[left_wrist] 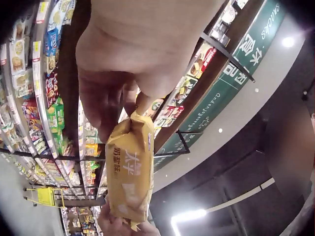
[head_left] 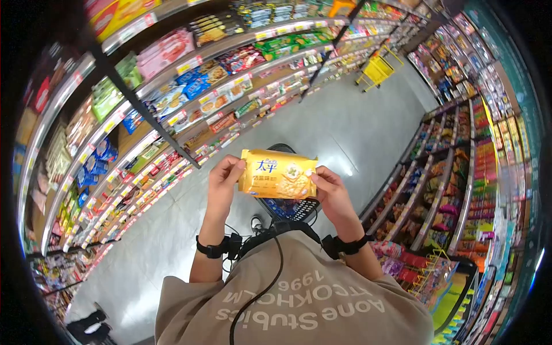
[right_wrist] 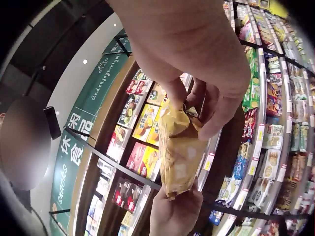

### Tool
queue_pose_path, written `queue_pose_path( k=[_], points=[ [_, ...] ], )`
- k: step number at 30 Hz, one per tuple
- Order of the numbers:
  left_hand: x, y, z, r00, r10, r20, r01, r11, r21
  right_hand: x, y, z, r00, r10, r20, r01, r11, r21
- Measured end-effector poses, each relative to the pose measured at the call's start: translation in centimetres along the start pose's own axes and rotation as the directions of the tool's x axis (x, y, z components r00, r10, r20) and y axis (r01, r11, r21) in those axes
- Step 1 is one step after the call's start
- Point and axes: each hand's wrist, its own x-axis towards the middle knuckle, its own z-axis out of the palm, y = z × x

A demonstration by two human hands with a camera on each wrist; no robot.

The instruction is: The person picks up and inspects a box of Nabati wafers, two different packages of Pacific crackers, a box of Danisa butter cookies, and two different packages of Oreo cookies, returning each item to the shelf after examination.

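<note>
A yellow packet of crackers [head_left: 278, 175] is held level in front of the body, its printed face up toward the head camera. My left hand [head_left: 223, 179] pinches its left end between thumb and fingers. At the other end, my right hand [head_left: 333, 194] grips the crimped edge the same way. In the left wrist view the packet [left_wrist: 129, 169] hangs beyond the left hand [left_wrist: 133, 64], with the right hand at its far end. The right wrist view shows the packet [right_wrist: 182, 147] pinched by the right hand [right_wrist: 197, 69], the left hand at its far end.
Below the packet is a dark shopping basket [head_left: 287, 210], partly hidden. Shelves of packaged snacks [head_left: 201, 80] curve along the left, with more snack racks [head_left: 431, 190] on the right. A yellow cart [head_left: 376, 70] stands farther down the grey floor [head_left: 322, 126]. Another person's legs [head_left: 89, 328] show at lower left.
</note>
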Motion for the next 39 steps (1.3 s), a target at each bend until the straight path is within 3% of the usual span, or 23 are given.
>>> queue_pose_path(
  k=[16, 19, 22, 24, 26, 29, 36, 39],
  points=[
    [-5.8, 0.1, -9.6, 0.970, -0.005, -0.243, -0.050, 0.973, -0.224, 4.5, 0.2, 11.5, 0.961, 0.156, 0.227, -0.087, 0.954, -0.288],
    [-5.8, 0.5, -9.3, 0.972, 0.078, -0.223, -0.144, 0.944, -0.296, 5.0, -1.2, 13.9, 0.955, 0.175, 0.239, -0.093, 0.944, -0.318],
    [-5.4, 0.4, -9.7, 0.979, 0.129, -0.155, -0.176, 0.921, -0.347, 5.5, -2.0, 15.1, 0.959, 0.071, 0.275, 0.035, 0.932, -0.361],
    [-5.0, 0.9, -8.8, 0.982, 0.102, -0.161, -0.151, 0.929, -0.336, 5.5, -2.8, 15.1, 0.959, 0.020, 0.283, 0.114, 0.888, -0.446],
    [-4.2, 0.4, -8.3, 0.972, 0.173, -0.159, -0.222, 0.895, -0.386, 6.0, -3.3, 14.5, 0.954, -0.019, 0.300, 0.174, 0.850, -0.498],
    [-3.9, 2.4, -7.2, 0.978, 0.175, -0.115, -0.203, 0.926, -0.317, 5.8, -4.8, 14.8, 0.946, -0.060, 0.318, 0.212, 0.858, -0.468],
    [-1.2, 1.6, -5.1, 0.983, 0.157, -0.097, -0.176, 0.956, -0.233, 10.5, -5.6, 10.6, 0.940, -0.010, 0.341, 0.171, 0.880, -0.444],
    [0.0, 0.7, -4.1, 0.970, 0.163, -0.182, -0.190, 0.971, -0.143, 14.1, -6.0, 8.8, 0.915, 0.052, 0.400, 0.153, 0.873, -0.462]
  ],
)
